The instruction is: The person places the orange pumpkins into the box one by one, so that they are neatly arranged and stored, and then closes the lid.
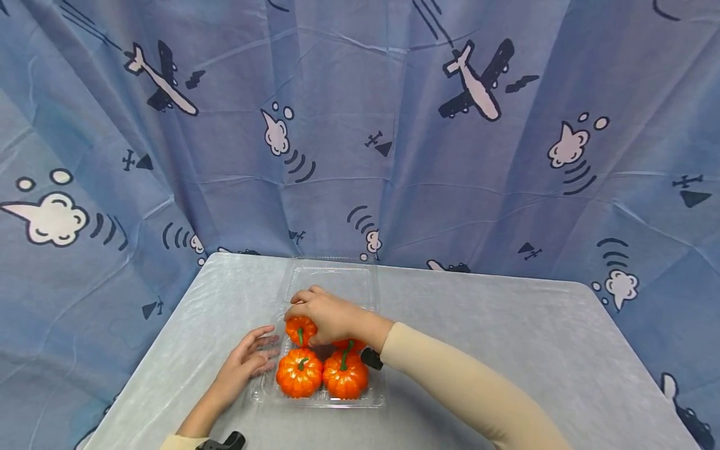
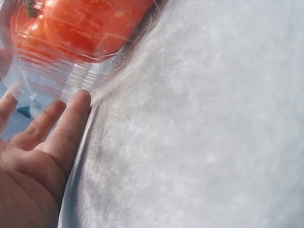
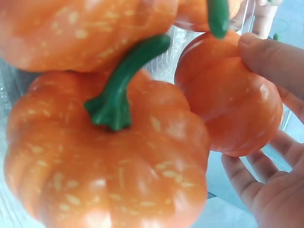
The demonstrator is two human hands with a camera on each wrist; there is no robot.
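A clear plastic clamshell box (image 1: 320,404) stands on the table with small orange pumpkins in it, its lid (image 1: 360,284) folded open toward the back. My right hand (image 1: 329,315) reaches across and grips a pumpkin (image 1: 299,325) at the back left; the right wrist view shows thumb and fingers round this pumpkin (image 3: 232,99). Two more, a front-left pumpkin (image 1: 299,374) and a front-right pumpkin (image 1: 345,378), sit with green stems up. Another pumpkin (image 1: 351,344) is partly hidden under my right wrist. My left hand (image 1: 244,362) lies beside the box, fingers extended, fingertips right at its ribbed wall (image 2: 71,71).
The table (image 1: 478,325) has a pale grey cloth over it. Behind and around it hangs a blue curtain (image 1: 337,156) printed with planes and clouds. A dark wrist strap (image 1: 225,441) shows at my left sleeve.
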